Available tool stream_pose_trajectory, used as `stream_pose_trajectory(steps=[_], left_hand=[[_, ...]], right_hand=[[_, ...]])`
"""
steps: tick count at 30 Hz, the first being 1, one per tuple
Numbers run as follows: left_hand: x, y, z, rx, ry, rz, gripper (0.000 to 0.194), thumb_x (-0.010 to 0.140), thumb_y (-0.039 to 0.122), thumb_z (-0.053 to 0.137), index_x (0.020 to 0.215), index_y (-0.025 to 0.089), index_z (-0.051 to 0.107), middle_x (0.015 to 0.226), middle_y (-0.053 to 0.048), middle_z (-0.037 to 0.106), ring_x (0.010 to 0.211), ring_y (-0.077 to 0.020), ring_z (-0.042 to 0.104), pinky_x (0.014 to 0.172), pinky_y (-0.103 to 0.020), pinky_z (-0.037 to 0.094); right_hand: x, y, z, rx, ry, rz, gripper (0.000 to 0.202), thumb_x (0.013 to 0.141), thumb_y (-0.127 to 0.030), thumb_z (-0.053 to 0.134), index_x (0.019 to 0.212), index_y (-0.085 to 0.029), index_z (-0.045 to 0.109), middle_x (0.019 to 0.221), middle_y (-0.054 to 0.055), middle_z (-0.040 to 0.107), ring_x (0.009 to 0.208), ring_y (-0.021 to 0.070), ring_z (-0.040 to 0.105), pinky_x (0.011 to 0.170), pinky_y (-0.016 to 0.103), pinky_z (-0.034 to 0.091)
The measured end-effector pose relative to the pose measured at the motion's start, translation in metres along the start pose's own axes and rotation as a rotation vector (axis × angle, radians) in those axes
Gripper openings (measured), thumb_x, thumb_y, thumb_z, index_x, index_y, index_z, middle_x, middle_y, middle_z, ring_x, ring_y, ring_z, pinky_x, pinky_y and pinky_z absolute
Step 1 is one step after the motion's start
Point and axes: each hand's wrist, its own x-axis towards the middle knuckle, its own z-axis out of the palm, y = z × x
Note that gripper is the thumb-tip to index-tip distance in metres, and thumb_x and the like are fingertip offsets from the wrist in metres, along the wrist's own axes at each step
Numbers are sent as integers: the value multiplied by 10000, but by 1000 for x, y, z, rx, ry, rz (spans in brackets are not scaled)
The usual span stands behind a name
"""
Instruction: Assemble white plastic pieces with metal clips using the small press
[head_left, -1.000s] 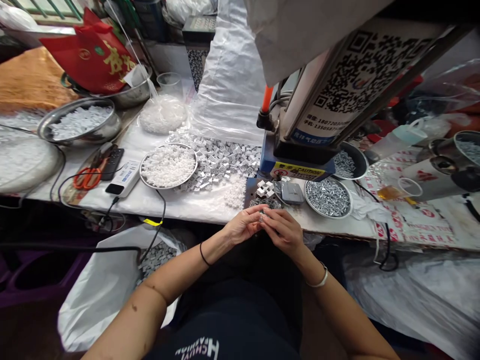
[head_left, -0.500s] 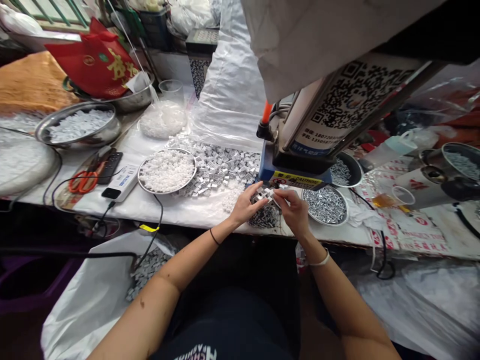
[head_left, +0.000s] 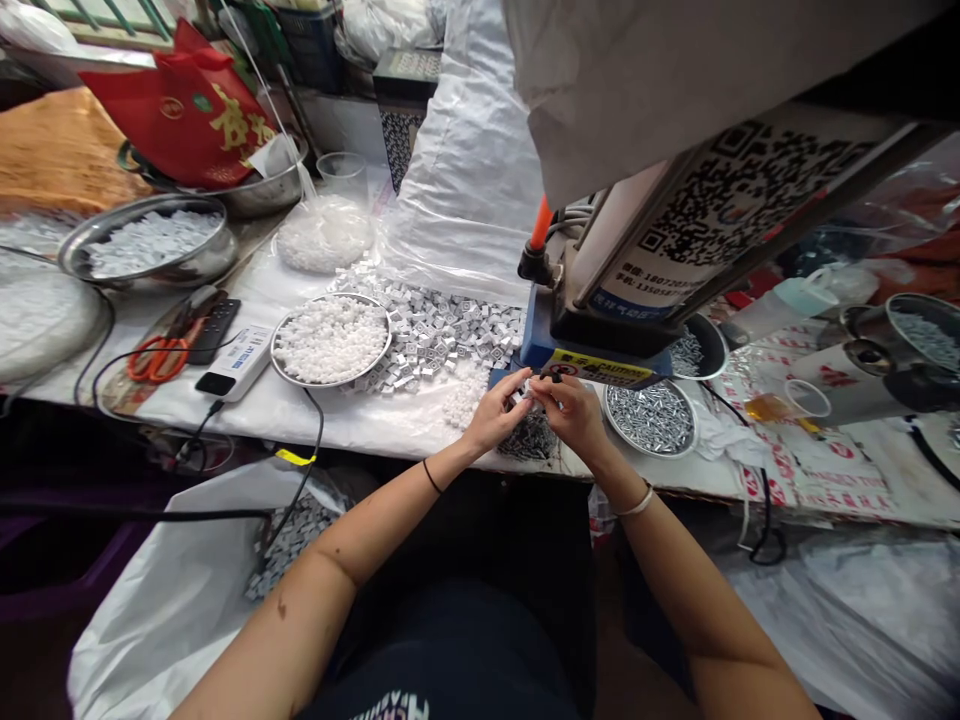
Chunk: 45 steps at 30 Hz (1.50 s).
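Just below the blue press head (head_left: 592, 358), my left hand (head_left: 495, 412) is closed on a small white-grey plastic part (head_left: 519, 397). Beside it, my right hand (head_left: 571, 412) has its fingertips pinched together against the same spot; what they hold is too small to make out. Under both hands lies a heap of dark metal pieces (head_left: 529, 440). A round dish of silvery metal pins (head_left: 651, 418) stands right of my right hand. Many grey-white square parts (head_left: 442, 340) are spread left of the press, with a dish of white plastic pieces (head_left: 330, 340) beside them.
A steel bowl of white parts (head_left: 150, 245), orange scissors (head_left: 159, 358), a power strip (head_left: 238, 365) and a red bag (head_left: 191, 120) are at the left. At the right are a second dark bowl (head_left: 701, 345) and a metal cup (head_left: 926, 335). Cables hang over the table's front edge.
My hands have drawn closer together, and my right fingertips have moved left toward my left hand. Less of the plastic part shows between them. The camera view has shifted slightly.
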Motion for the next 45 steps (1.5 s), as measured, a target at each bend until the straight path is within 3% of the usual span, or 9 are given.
stream_pose_trajectory(steps=[5, 13, 18, 26, 32, 35, 37, 41, 45], left_hand=[[0, -3, 0, -87, -23, -31, 538, 726, 255, 667, 1247, 200, 542, 1280, -70, 552, 1188, -213, 493, 1040, -324, 348], [7, -9, 1, -46, 65, -3, 308, 708, 268, 692, 1009, 203, 697, 1164, -60, 639, 1121, -210, 555, 1015, -346, 385], [8, -5, 1, -49, 77, -48, 266, 679, 270, 710, 935, 197, 718, 1103, -54, 666, 1106, -213, 563, 1015, -348, 382], [8, 5, 5, -49, 27, -71, 349, 686, 303, 702, 1012, 180, 677, 1076, -62, 645, 962, -175, 579, 879, -287, 431], [10, 7, 9, 70, 68, -3, 240, 700, 292, 696, 904, 168, 665, 1025, -60, 619, 988, -188, 546, 925, -303, 390], [4, 13, 9, 70, 29, 81, 173, 728, 252, 676, 888, 189, 659, 1131, -81, 584, 1120, -214, 504, 1003, -332, 336], [-6, 20, 6, 56, -26, 95, 157, 731, 232, 675, 882, 198, 648, 1146, -93, 578, 1183, -228, 471, 1034, -351, 309], [-48, 42, -23, 113, -99, 105, 163, 753, 217, 645, 914, 206, 616, 1142, -111, 579, 1170, -236, 489, 1027, -363, 328], [-115, 59, -102, 581, -49, -23, 183, 793, 270, 582, 971, 227, 596, 1066, -93, 595, 1035, -233, 546, 932, -349, 403]], right_hand=[[-2, 0, 0, -22, -27, -65, 172, 872, -201, 504, 860, -237, 671, 761, 23, 693, 666, 156, 584, 659, 295, 510], [-12, -8, -8, -60, -42, -59, 326, 871, -99, 428, 1090, -226, 633, 1015, 73, 668, 960, 203, 600, 832, 372, 514], [-50, 24, -5, -209, 63, 115, 426, 855, -74, 376, 1227, -195, 543, 1142, 102, 634, 1080, 233, 574, 921, 437, 486], [-108, 66, 13, -318, -62, 84, 569, 717, 8, 392, 1266, -91, 511, 1281, 163, 550, 1219, 270, 469, 983, 487, 447], [-87, 64, -19, -49, 19, 343, 338, 843, -174, 421, 1098, -170, 642, 1117, 102, 664, 1032, 224, 612, 908, 439, 495], [-87, 68, -38, -174, 166, 416, 330, 864, -224, 416, 1102, -170, 639, 1159, 115, 640, 1074, 231, 584, 944, 448, 447], [-93, 78, -47, -371, 132, 394, 322, 861, -236, 424, 1064, -138, 654, 1157, 157, 631, 1100, 263, 553, 956, 470, 405], [-110, 110, -59, -630, -56, 390, 320, 857, -319, 445, 897, -117, 690, 1005, 166, 671, 1037, 299, 553, 920, 480, 368], [-117, 131, -64, -657, -75, 444, 311, 831, -348, 475, 814, -139, 705, 901, 123, 677, 906, 261, 575, 812, 396, 408]])
